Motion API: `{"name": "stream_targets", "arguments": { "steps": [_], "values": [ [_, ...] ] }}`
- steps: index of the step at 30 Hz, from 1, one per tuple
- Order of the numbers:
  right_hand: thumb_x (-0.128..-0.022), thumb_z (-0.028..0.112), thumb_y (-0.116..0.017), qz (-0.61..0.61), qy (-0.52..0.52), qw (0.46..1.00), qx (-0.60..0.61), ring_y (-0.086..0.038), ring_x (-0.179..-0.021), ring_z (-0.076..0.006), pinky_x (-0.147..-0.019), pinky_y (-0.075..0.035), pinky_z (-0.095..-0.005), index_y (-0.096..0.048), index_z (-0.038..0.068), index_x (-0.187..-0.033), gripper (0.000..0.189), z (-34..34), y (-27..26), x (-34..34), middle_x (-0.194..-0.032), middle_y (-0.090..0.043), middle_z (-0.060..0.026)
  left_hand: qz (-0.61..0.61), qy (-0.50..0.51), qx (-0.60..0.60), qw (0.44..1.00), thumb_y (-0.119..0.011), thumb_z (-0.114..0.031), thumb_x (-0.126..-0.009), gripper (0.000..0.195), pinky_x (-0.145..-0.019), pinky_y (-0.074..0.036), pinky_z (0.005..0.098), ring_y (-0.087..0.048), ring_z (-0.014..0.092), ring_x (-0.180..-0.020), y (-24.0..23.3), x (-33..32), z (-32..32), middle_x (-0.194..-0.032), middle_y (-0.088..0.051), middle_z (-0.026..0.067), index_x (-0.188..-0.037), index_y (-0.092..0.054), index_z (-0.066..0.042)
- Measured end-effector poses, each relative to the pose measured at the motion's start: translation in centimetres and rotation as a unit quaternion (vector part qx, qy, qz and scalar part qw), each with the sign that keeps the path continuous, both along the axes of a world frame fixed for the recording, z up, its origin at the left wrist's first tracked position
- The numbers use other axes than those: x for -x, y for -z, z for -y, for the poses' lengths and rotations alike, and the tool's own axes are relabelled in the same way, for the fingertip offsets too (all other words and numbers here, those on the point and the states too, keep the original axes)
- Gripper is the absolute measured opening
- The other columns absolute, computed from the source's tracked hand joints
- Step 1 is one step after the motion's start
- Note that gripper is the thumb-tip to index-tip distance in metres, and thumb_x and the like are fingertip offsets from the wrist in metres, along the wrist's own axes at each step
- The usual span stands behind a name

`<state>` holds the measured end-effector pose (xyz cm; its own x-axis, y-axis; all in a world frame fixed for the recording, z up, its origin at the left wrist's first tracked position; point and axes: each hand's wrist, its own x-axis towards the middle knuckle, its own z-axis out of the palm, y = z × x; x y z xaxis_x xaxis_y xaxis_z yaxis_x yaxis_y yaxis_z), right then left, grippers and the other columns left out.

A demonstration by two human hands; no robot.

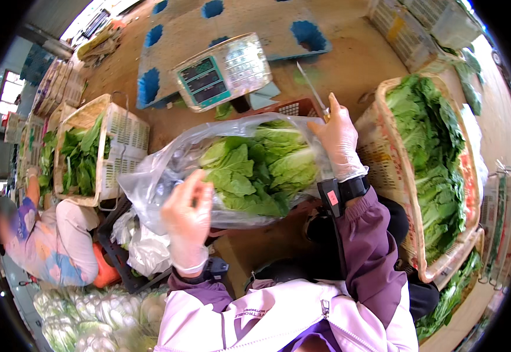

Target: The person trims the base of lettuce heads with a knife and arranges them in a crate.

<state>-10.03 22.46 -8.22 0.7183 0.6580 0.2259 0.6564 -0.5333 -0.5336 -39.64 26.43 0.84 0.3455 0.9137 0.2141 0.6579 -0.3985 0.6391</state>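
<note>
A clear plastic bag (154, 160) lies spread before me over a reddish-brown plastic crate (301, 108). Inside its mouth sit heads of leafy green cabbage (259, 169) with pale ribs. My right hand (339, 136), in a thin clear glove, is at the bag's right rim. It holds a narrow-bladed knife (311, 87) by the handle, mostly hidden by the fingers, blade pointing away from me. My left hand (187, 215), gloved and slightly blurred, hovers by the bag's near left side. Its fingers are half curled, with a gap between them and nothing visible in it.
A digital scale (222, 72) stands beyond the bag, before a blue-edged pallet (255, 26). Crates of greens flank me at right (396, 176) and left (123, 141). A seated person (57, 246) works at the left. Bagged vegetables (101, 312) lie at lower left.
</note>
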Motion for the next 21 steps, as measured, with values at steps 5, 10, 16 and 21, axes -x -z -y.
{"name": "stream_targets", "arguments": {
  "steps": [5,10,16,21],
  "values": [
    [-0.068,0.027,-0.072,-0.193,-0.022,0.973,0.126,-0.062,-0.091,-0.0306,-0.079,-0.048,-0.0390,-0.054,0.005,-0.116,0.057,3.3,5.2,-1.0,-0.094,-0.064,-0.0165,-0.277,0.065,0.020,0.958,-0.064,-0.045,-0.077,0.073,-0.101,-0.034,0.0417,-0.038,0.038,-0.123,14.3,-4.4,-5.2,-0.134,-0.041,0.0214,-0.130,-0.041,-0.001],
    [-0.077,0.018,-0.059,-0.548,-0.041,0.818,-0.171,-0.057,-0.052,-0.0162,-0.051,-0.047,-0.0284,-0.060,0.005,-0.078,0.014,2.3,2.1,-1.6,-0.066,-0.061,-0.0068,-0.289,0.189,-0.022,0.938,-0.055,-0.055,-0.079,0.079,-0.107,-0.013,0.0548,-0.019,0.038,-0.134,23.6,-5.6,-6.4,-0.147,-0.021,0.0171,-0.140,-0.032,-0.009],
    [-0.084,0.014,-0.050,-0.724,-0.125,0.603,-0.311,-0.062,-0.059,-0.0166,-0.055,-0.055,-0.0321,-0.060,0.004,-0.090,0.015,1.5,-8.8,-4.2,-0.075,-0.064,-0.0051,-0.374,0.209,0.026,0.903,-0.048,-0.057,-0.082,0.076,-0.106,-0.011,0.0575,-0.008,0.037,-0.138,25.3,-6.5,-4.6,-0.149,-0.016,0.0158,-0.137,-0.036,-0.006],
    [-0.084,0.010,-0.056,-0.706,-0.218,0.604,-0.299,-0.051,-0.057,-0.0082,-0.048,-0.043,-0.0188,-0.056,0.001,-0.112,0.030,1.1,-10.0,-5.4,-0.077,-0.056,-0.0030,-0.376,0.191,0.023,0.906,-0.048,-0.057,-0.082,0.075,-0.106,-0.015,0.0564,-0.012,0.036,-0.137,25.0,-7.2,-5.5,-0.148,-0.019,0.0152,-0.137,-0.038,-0.007]
  ]
}}
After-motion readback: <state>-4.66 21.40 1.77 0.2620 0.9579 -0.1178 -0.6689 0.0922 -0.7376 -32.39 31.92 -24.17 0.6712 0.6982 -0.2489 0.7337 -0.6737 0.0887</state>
